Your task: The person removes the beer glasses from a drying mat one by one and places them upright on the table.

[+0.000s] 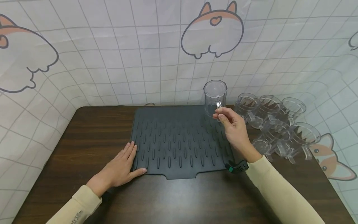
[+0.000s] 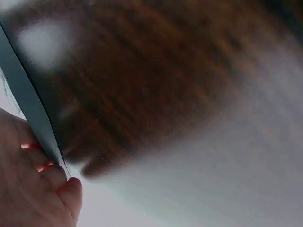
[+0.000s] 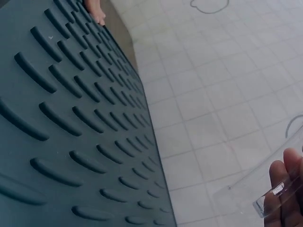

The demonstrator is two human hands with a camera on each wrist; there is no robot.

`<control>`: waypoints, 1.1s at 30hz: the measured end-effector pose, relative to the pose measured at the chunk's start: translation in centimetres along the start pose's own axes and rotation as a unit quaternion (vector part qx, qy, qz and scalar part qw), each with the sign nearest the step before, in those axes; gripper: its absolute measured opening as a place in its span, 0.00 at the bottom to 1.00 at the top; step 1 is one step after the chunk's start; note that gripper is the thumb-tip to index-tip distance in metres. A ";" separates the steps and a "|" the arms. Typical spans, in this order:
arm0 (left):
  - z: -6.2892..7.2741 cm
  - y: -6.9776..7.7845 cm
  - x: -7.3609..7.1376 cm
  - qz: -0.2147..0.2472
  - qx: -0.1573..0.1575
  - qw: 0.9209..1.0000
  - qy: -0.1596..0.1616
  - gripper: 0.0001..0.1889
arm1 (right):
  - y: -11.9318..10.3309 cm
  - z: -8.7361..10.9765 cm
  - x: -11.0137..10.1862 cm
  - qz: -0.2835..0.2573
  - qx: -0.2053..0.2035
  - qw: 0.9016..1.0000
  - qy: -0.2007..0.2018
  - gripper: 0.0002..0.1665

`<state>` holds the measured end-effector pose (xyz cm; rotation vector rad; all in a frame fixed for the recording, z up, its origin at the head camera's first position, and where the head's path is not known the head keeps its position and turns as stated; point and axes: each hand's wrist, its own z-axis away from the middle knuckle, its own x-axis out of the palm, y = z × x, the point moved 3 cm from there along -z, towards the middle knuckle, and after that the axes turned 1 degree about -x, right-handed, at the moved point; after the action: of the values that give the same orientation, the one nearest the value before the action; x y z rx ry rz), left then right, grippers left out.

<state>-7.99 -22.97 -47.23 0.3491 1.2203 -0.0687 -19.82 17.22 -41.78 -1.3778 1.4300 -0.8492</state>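
A clear mug (image 1: 214,95) is at the back right corner of a dark grey ridged mat (image 1: 176,113). By its handle, my right hand (image 1: 236,129) pinches this mug between thumb and fingers. Whether the mug touches the mat is hard to tell. Part of the handle (image 3: 265,203) and the fingers show at the lower right in the right wrist view. My left hand (image 1: 120,169) rests flat on the mat's left edge, fingers straight and thumb by the front corner. In the left wrist view, the left hand (image 2: 31,184) lies along the mat's edge (image 2: 28,101).
Several more clear mugs (image 1: 279,130) stand grouped on the right side of the dark wooden table (image 1: 81,133). A white gridded cloth (image 1: 156,56) with corgi drawings hangs behind and around the table. A black wristband (image 1: 237,167) hangs at the right wrist.
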 end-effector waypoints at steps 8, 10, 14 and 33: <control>0.0 0.0 -0.2 0.012 -0.002 1.000 0.001 0.57 | -1.2 0.6 -1.0 0.073 -0.040 0.996 -0.006 0.14; 0.0 0.0 -0.2 0.015 -0.002 1.000 0.001 0.57 | -1.5 0.8 -1.1 0.102 -0.046 0.994 -0.004 0.14; -0.1 -0.1 -0.1 0.020 -0.004 1.000 0.001 0.57 | -2.0 1.4 -1.3 0.141 -0.060 0.988 0.002 0.14; -0.1 0.3 -0.7 0.040 0.008 0.999 0.022 0.55 | -3.5 4.3 -1.1 0.243 -0.260 0.934 -0.021 0.18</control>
<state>-8.29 -22.79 -46.52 0.4137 1.2480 -0.0018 -14.65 18.39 -39.67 -1.3042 1.9378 -0.1160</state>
